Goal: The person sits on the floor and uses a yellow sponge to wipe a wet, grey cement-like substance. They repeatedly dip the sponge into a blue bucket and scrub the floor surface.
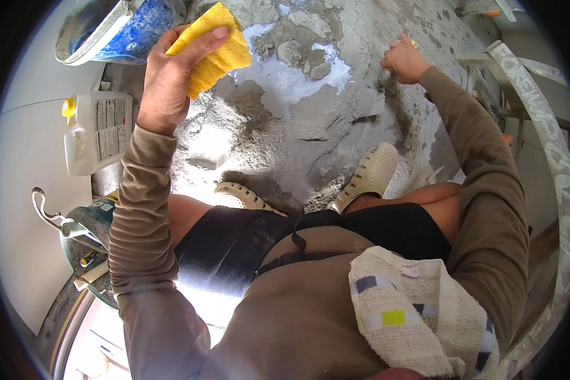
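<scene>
My left hand (164,79) is raised at the upper left, with thumb and fingers closed on a yellow sponge cloth (212,54). My right hand (406,60) reaches out at the upper right and is closed. A small pale bit shows at its far side, but what the fingers hold is mostly hidden. Between the hands lies a spread of wet grey mortar (323,130), rough and lumpy. Milky liquid (278,82) pools on it, close to the sponge cloth.
A blue bucket (142,35) stands at the far left, above a translucent jug (85,149) with a yellow cap. A dark green bucket (88,221) holds tools beside my left arm. A mortar-stained ladder (535,101) runs along the right. A towel (418,304) hangs on my chest.
</scene>
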The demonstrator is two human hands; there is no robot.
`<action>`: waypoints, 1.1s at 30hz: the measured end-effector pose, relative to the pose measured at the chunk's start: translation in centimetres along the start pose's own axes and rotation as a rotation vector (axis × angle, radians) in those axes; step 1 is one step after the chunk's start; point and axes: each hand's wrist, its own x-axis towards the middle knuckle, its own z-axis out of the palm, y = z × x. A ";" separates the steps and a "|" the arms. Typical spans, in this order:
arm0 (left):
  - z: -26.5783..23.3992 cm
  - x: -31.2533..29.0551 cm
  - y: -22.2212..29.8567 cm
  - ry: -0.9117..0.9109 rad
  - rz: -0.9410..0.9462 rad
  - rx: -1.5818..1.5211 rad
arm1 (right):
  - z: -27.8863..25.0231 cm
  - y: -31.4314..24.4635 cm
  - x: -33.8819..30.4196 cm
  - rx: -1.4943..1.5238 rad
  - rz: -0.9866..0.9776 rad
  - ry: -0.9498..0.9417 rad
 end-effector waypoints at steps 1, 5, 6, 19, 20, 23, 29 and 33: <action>0.0 0.0 -0.1 -0.006 0.001 0.003 | -0.8 0.0 0.3 -0.017 -0.002 0.002; -0.1 -0.1 0.1 -0.033 0.003 -0.006 | -2.6 0.4 1.8 -0.091 -0.033 0.124; -0.2 -0.2 0.2 -0.026 0.004 0.002 | -2.9 0.5 2.3 -0.110 -0.045 0.185; -1.4 -0.7 -0.1 0.028 0.023 0.046 | -9.5 -1.1 3.9 -0.224 -0.004 0.735; -1.8 -0.8 -0.1 0.041 0.022 0.052 | -11.0 -0.8 2.7 -0.138 0.009 0.612; -1.4 -0.5 0.1 0.012 0.004 0.007 | -6.6 4.1 -0.8 -0.077 0.045 0.569; -1.3 -0.7 0.5 0.034 -0.024 -0.022 | 1.9 8.5 -8.9 0.466 0.502 -0.309; -1.4 -0.8 0.4 0.030 -0.046 -0.035 | 8.6 3.7 -12.3 1.131 0.767 -0.328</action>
